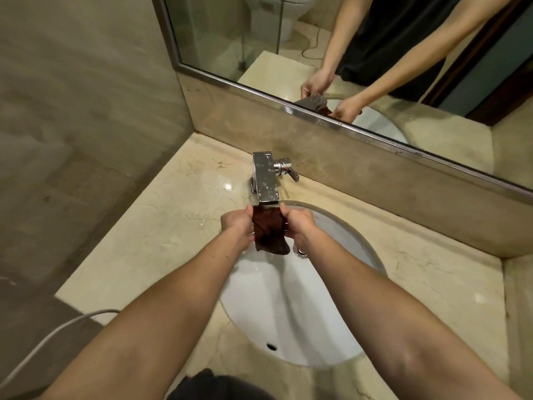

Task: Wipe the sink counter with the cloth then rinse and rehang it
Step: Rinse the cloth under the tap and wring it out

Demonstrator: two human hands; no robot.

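- Counter wet at 10 o'clock of sink; wiping looks done.
- Cloth under tap, sink's 12 o'clock; rinsing now, I judge.
- My left hand and right hand each grip a cloth edge; rehanging left.

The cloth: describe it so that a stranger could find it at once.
Look at the white oval sink basin in the beige marble counter. Below its square chrome faucet, the dark reddish-brown cloth hangs, the only dark, soft thing there.
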